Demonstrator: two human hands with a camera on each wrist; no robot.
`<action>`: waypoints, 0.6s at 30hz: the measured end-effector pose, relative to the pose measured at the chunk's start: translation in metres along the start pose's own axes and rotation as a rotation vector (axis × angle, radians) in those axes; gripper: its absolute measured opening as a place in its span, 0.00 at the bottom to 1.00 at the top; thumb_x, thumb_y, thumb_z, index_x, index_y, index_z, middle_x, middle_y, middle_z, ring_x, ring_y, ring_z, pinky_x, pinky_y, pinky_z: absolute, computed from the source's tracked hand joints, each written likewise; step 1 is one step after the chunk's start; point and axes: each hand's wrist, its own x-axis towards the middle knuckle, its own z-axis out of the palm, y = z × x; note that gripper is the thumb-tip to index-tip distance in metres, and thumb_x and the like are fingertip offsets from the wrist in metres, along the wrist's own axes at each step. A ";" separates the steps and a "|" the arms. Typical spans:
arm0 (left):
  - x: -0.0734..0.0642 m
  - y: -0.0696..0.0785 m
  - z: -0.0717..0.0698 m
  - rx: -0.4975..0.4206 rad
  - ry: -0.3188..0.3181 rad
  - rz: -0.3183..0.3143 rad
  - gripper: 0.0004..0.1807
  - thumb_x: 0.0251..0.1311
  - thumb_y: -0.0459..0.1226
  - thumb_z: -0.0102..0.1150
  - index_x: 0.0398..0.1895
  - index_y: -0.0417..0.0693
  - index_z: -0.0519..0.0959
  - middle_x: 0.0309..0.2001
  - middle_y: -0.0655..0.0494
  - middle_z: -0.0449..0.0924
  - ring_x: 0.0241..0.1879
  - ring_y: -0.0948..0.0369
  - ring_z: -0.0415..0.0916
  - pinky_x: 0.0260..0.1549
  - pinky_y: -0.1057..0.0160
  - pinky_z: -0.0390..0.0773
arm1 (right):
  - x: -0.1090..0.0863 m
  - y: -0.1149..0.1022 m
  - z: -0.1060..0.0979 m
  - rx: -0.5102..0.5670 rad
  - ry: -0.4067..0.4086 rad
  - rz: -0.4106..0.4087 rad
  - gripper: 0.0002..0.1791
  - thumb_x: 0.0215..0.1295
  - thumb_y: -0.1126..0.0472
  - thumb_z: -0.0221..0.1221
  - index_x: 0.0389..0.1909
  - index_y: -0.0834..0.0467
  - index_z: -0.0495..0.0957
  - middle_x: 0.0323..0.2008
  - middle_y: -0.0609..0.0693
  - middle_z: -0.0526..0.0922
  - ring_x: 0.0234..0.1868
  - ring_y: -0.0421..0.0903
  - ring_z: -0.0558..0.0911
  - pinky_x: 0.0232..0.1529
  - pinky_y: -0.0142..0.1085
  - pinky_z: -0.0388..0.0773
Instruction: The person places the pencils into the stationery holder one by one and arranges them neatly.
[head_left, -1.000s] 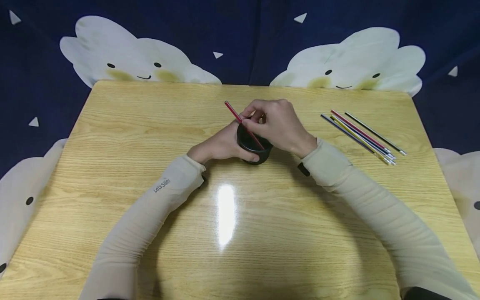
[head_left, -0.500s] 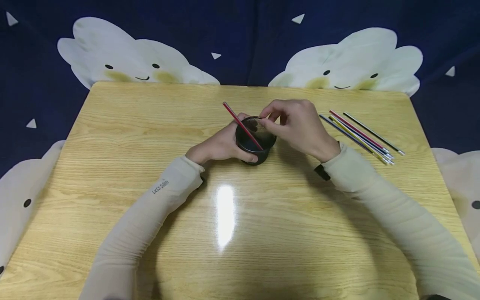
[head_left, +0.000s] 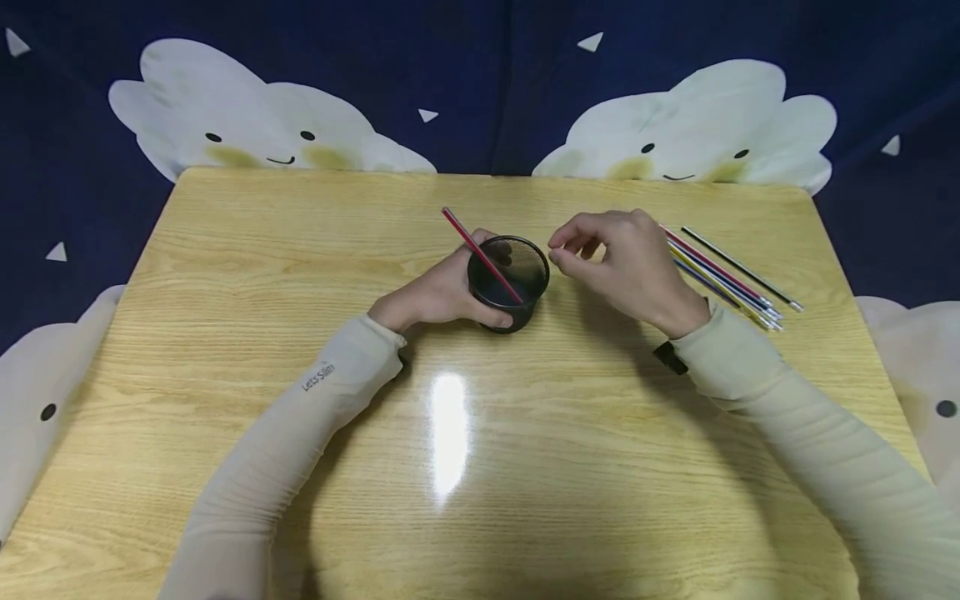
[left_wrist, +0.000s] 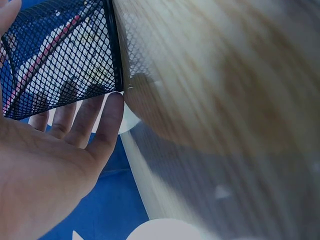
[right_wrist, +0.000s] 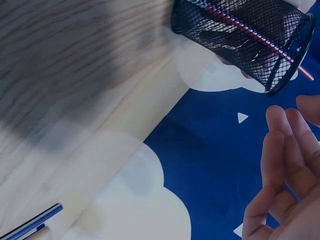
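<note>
A black mesh pencil cup (head_left: 531, 265) stands on the table left of the right hand, with one red pencil (head_left: 482, 254) leaning inside it and poking out past the rim. My left hand (head_left: 446, 290) grips the cup from its left side, thumb at the front. The left wrist view has the fingers of that hand (left_wrist: 55, 160) against the mesh wall of the cup (left_wrist: 80, 65). Just off the rim is my right hand (head_left: 633, 262), fingers loosely bent and holding nothing. In the right wrist view, this hand (right_wrist: 292, 170) is apart from the cup (right_wrist: 240, 42).
Several pencils (head_left: 717, 267) in red, yellow and dark colours lie in a bundle on the wooden table (head_left: 300, 233), partly behind the right hand. A dark pencil (head_left: 742, 268) lies beside them. A blue curtain (head_left: 495, 92) with clouds hangs behind the table's far edge.
My right hand has let go of the red pencil and moved right, away from the cup. The pencil stays leaning in the cup; the left hand keeps its grip.
</note>
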 end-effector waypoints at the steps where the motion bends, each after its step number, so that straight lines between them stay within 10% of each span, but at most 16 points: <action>1: 0.000 0.000 0.000 0.001 0.004 -0.001 0.54 0.47 0.31 0.87 0.75 0.39 0.62 0.71 0.47 0.66 0.68 0.54 0.69 0.72 0.58 0.66 | -0.001 0.002 0.000 -0.004 0.002 -0.004 0.03 0.70 0.64 0.69 0.39 0.55 0.92 0.30 0.45 0.90 0.31 0.43 0.86 0.34 0.37 0.73; 8: -0.001 0.000 0.000 -0.008 0.013 -0.002 0.55 0.46 0.31 0.88 0.76 0.39 0.62 0.71 0.47 0.68 0.68 0.54 0.70 0.72 0.58 0.66 | -0.006 0.011 -0.004 -0.014 0.022 -0.018 0.04 0.70 0.63 0.70 0.38 0.56 0.93 0.31 0.45 0.91 0.33 0.43 0.87 0.30 0.30 0.71; 18: 0.003 -0.010 -0.001 -0.037 0.004 -0.014 0.57 0.45 0.34 0.89 0.76 0.40 0.62 0.72 0.46 0.66 0.70 0.52 0.69 0.72 0.56 0.67 | -0.016 0.019 -0.009 0.002 -0.029 0.051 0.05 0.71 0.63 0.72 0.44 0.58 0.91 0.42 0.51 0.92 0.43 0.50 0.87 0.44 0.48 0.77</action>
